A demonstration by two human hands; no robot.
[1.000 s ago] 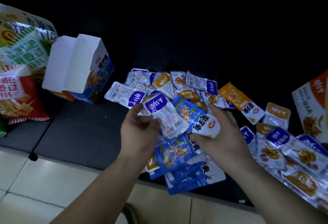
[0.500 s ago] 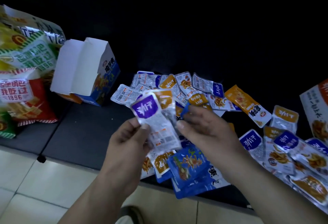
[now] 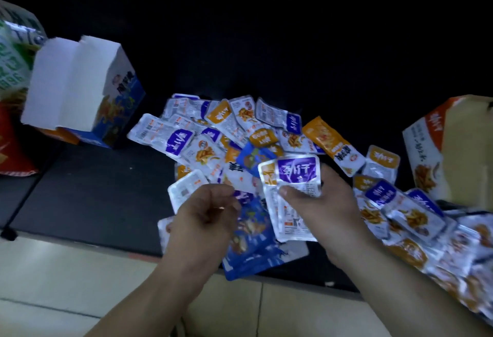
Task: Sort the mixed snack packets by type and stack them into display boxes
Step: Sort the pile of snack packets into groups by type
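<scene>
At lower centre the right hand (image 3: 325,203) grips a small stack of purple-labelled packets (image 3: 296,176) under its thumb, the left hand (image 3: 205,214) curls against a white packet (image 3: 184,190), grip unclear, over the mixed pile (image 3: 240,123) on the dark desk (image 3: 93,190), with an open blue box (image 3: 80,91) upper left and an orange box (image 3: 440,150) at right.

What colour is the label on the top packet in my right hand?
Purple with white characters, on the silvery packet in the right hand; head view.
</scene>
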